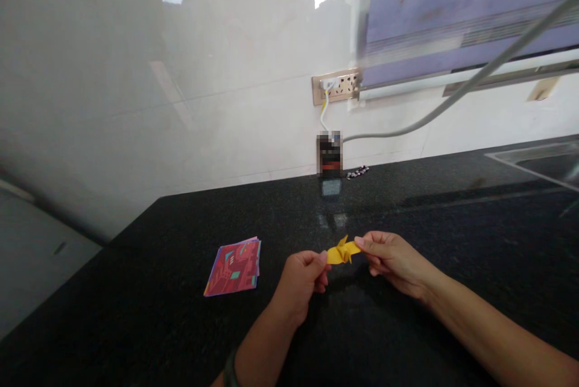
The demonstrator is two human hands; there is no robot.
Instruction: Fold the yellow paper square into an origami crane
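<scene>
A small yellow folded-paper piece [344,251], which looks like an origami crane, is stretched between my hands above the dark countertop. My left hand [304,278] pinches its left end between thumb and fingers. At the opposite end, my right hand [389,255] grips the paper the same way. Pointed folds stick up and down from its middle. The fingertips cover both ends of the paper.
Left of my hands lies a stack of colourful printed sheets [235,266] on the black speckled countertop [190,224]. By the wall stand a blurred-out dark object [330,155] and a beaded string [358,172]. A wall socket [337,87] holds a plug; a grey hose [434,114] crosses at right.
</scene>
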